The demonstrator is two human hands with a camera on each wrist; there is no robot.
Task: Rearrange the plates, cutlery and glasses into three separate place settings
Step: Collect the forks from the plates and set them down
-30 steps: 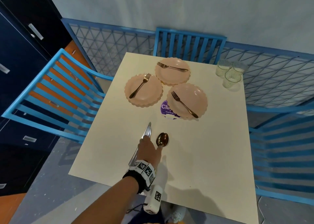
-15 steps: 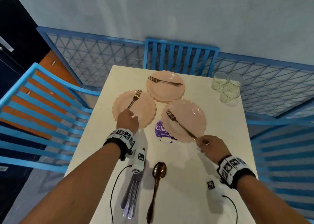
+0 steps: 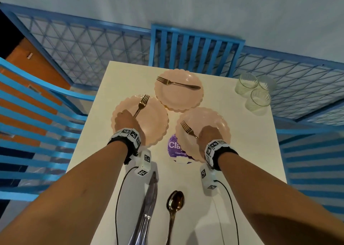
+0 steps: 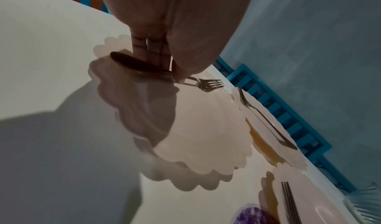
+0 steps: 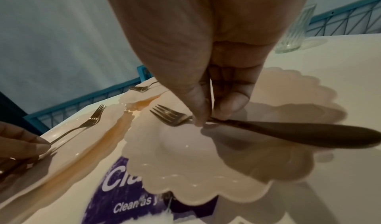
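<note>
Three pink scalloped plates sit clustered mid-table: a left plate [image 3: 154,118], a right plate [image 3: 214,118] and a far plate [image 3: 178,97], each with a fork on it. My left hand [image 3: 124,120] pinches the handle of the left plate's fork [image 3: 142,103]; its tines [image 4: 210,84] show in the left wrist view. My right hand [image 3: 208,135] pinches the right plate's fork [image 5: 171,116] near the neck, the handle [image 5: 309,134] sticking out to the right. The far fork [image 3: 178,84] lies untouched. Knives [image 3: 147,207] and a spoon [image 3: 174,205] lie near me. Three glasses [image 3: 255,94] stand at the far right.
A purple printed packet [image 3: 176,148] lies partly under the right plate. Blue slatted chairs stand at the left [image 3: 37,133], far [image 3: 195,45] and right [image 3: 312,151] sides of the cream table [image 3: 242,151]. A blue mesh fence [image 3: 83,45] runs behind it.
Both hands have moved forward onto the plates. The left hand has slid up the left fork's handle, and the right hand now pinches its fork close to the tines.
</note>
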